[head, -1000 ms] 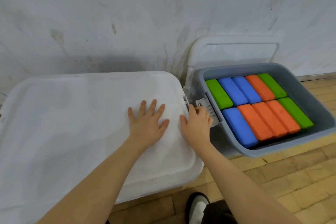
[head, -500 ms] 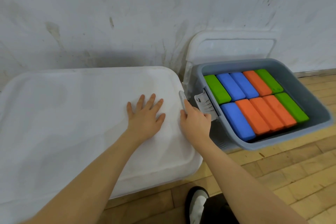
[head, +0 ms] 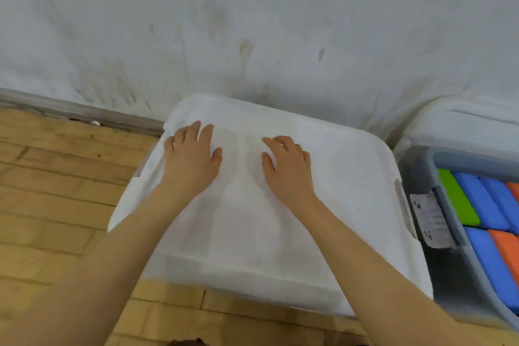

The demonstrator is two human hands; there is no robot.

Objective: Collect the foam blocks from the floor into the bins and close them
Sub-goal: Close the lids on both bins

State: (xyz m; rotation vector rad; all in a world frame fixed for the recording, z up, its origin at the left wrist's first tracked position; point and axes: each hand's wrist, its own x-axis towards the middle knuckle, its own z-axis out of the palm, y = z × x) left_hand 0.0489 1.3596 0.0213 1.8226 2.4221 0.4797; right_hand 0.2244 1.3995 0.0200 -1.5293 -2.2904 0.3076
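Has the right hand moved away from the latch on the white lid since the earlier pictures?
Yes. The right hand left the latch at the lid's right edge and went leftward, toward the left hand.

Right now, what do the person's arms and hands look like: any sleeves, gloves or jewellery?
Both forearms are bare up to the frame edge, with no sleeves showing. The left hand and right hand wear no gloves, and no rings, watch or bracelet are visible.

A scuffed white wall (head: pixel 252 22) meets the wooden plank floor (head: pixel 56 191) along a grey skirting board (head: pixel 84 114).
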